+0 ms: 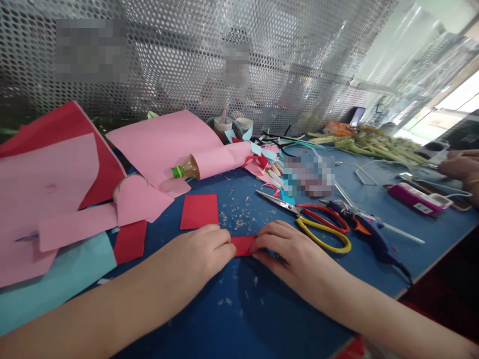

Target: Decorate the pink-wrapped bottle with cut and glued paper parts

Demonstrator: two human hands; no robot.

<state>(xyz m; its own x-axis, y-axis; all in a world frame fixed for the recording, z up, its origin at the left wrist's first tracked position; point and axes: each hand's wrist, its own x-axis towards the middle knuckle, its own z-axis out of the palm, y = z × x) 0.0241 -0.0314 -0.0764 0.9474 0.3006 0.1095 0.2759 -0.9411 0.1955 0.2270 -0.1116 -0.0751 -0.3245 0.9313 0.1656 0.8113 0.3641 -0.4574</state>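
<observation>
Between both hands lies a narrow strip of red paper (243,246), seemingly folded, close to the blue tabletop. My left hand (209,251) is closed on its left end, fingers pressed together. At the right end, the fingertips and thumb of my right hand (282,247) pinch the same paper. A flat red paper square (199,211) rests just beyond my left hand. Scissors (318,219) with red and yellow handles lie beyond my right hand, blades partly apart. Small paper scraps (239,219) are scattered past the strip.
Pink paper sheets (168,134) and light-blue paper (75,279) cover the left side. A cut bottle neck with green cap (186,168) lies at the back. On the right are a blue glue gun (377,234), a purple box (415,199) and another person's hand (460,167).
</observation>
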